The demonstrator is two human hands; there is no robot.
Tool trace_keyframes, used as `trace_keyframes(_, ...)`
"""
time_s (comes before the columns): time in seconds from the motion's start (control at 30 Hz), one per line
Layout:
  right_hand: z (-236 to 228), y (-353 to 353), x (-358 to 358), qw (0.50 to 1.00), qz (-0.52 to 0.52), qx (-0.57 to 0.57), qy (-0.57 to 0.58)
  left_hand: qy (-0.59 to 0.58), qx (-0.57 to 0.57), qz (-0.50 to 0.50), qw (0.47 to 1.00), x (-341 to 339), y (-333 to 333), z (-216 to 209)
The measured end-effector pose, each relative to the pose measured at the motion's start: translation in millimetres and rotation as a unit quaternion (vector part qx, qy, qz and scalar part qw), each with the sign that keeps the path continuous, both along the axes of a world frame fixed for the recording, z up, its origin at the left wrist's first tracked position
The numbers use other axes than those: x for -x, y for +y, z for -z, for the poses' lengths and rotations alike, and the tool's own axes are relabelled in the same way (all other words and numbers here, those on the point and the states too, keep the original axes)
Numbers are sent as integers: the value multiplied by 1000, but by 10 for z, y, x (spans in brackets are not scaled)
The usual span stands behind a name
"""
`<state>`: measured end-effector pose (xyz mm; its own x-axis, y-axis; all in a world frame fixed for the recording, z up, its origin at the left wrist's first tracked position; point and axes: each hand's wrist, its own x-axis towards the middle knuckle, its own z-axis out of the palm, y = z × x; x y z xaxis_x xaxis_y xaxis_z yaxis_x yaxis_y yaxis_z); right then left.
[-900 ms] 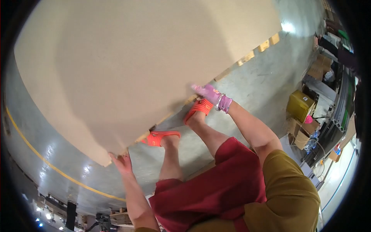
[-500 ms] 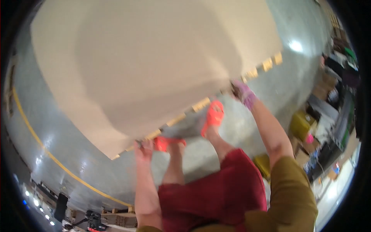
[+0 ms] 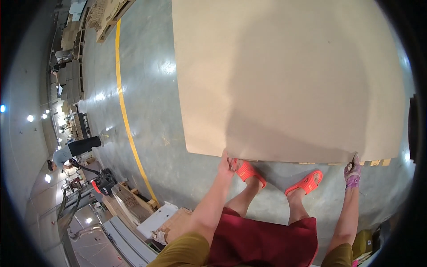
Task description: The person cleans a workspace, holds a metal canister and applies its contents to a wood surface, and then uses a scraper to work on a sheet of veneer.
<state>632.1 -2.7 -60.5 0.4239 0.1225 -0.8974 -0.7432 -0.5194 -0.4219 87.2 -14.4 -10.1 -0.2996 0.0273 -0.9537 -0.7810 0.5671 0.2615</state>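
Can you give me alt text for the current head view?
A large brown sheet fills the upper right, its near edge touched by a person's two hands: the bare left hand and the purple-gloved right hand. Wood shows beneath that edge, near orange sandals. At left, a yellow line crosses the grey floor.

Board point(image 3: 204, 89): pale, evenly lit ahead of the left hand point(image 3: 227, 163); dulled between there and the right hand point(image 3: 352, 169) by a broad, soft-edged shadow point(image 3: 298, 89).
Floor point(image 3: 149, 147): moderately bright; streaked with white glare point(image 3: 167, 67) left of and beyond the left hand; dimmer under the board edge, between both hands.
Lamps point(image 3: 30, 118): far left of the left hand; burnt out to white, one tinted blue.
Yellow line point(image 3: 122, 102): left of the left hand; bowed by fisheye distortion.
Distant person point(image 3: 82, 145): far left; tipped nearly sideways, detail small and soft.
Rim: black at corners and well right of the right hand.
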Motion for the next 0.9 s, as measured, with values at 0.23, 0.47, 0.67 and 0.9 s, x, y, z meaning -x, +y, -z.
trace_keyframes(0.23, -331, -335, -7, 999, 13, -25, -42, 63, -20, 127, 990, -36, -401, -281)
trace_keyframes(0.47, -433, -553, 122, 999, -3, -22, -43, 49, 32, 47, 997, 29, -679, -263)
trace_keyframes(0.67, -388, -521, 210, 997, 9, 11, -79, 97, 54, 2, 994, -64, -611, -336)
trace_keyframes(0.9, -365, -452, 241, 998, -52, -5, -47, 83, -30, 76, 993, 90, -629, -318)
